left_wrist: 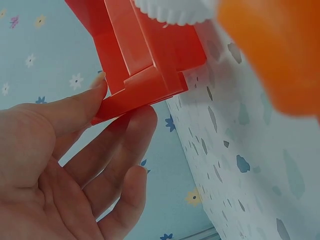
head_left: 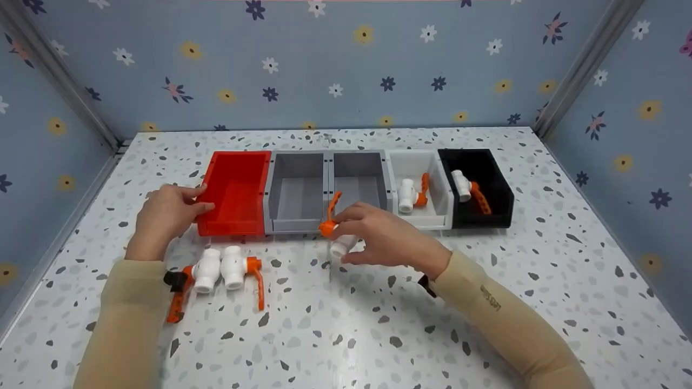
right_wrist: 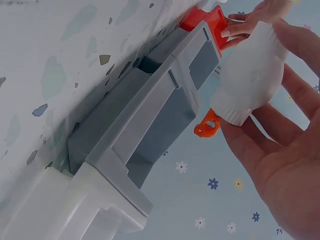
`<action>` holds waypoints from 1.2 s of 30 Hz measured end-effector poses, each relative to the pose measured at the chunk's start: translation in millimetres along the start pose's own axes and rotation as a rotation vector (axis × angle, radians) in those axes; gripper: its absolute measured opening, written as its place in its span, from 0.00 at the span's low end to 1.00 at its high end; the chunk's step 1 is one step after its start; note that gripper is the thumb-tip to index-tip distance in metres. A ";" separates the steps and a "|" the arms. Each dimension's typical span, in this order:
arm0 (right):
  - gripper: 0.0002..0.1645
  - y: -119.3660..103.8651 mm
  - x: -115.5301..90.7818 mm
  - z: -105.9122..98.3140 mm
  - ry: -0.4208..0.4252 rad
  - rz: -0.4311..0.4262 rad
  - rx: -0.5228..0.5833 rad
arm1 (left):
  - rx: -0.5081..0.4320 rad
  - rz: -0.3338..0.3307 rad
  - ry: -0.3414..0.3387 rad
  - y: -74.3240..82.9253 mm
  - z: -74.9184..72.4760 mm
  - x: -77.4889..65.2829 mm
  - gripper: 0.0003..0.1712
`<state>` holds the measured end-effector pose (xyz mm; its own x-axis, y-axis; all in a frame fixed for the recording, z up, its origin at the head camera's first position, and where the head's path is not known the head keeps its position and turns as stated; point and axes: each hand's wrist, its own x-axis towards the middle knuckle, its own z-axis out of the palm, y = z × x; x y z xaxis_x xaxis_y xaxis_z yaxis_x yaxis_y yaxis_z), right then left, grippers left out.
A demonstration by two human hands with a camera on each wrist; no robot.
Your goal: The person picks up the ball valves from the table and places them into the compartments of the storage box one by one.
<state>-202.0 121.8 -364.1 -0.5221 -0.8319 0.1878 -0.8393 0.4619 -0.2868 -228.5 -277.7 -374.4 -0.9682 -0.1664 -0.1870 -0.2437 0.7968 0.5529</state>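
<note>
A white ball valve (head_left: 341, 246) with an orange lever is pinched in my right hand (head_left: 381, 235), held in front of the two grey bins (head_left: 297, 225). In the right wrist view the valve's white body (right_wrist: 252, 75) lies between thumb and fingers, and part of its orange lever (right_wrist: 207, 125) shows beyond. My left hand (head_left: 167, 213) grips the left wall of the red bin (head_left: 232, 227); in the left wrist view the thumb is on one side of the red wall (left_wrist: 135, 95) and fingers on the other. Two more ball valves (head_left: 206, 270) (head_left: 233, 267) lie side by side near the left forearm.
The bins stand in a row. A white bin (head_left: 440, 220) holds one ball valve (head_left: 406, 195); a black bin (head_left: 500, 216) at the right end holds another valve (head_left: 461, 186). Flower-patterned walls (head_left: 324, 65) enclose the speckled table (head_left: 378, 335) at the back and sides.
</note>
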 end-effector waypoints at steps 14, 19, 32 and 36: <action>0.20 18.7 7.9 -1.8 0.097 0.083 0.053 | -0.009 -0.005 -0.003 0.5 0.5 0.2 0.35; 0.20 25.7 12.3 -2.4 0.089 0.157 0.089 | -0.011 0.003 -0.007 0.2 0.5 -0.5 0.35; 0.21 42.0 27.3 -4.5 0.116 0.300 0.126 | 0.009 0.040 0.011 1.1 -0.9 0.0 0.35; 0.20 48.0 31.0 -3.5 0.110 0.335 0.105 | -0.003 0.028 0.002 0.5 -0.9 0.5 0.36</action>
<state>-259.0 119.3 -368.8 -0.7832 -0.5993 0.1657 -0.6020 0.6642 -0.4432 -229.2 -277.9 -373.5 -0.9747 -0.1452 -0.1702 -0.2169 0.7994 0.5602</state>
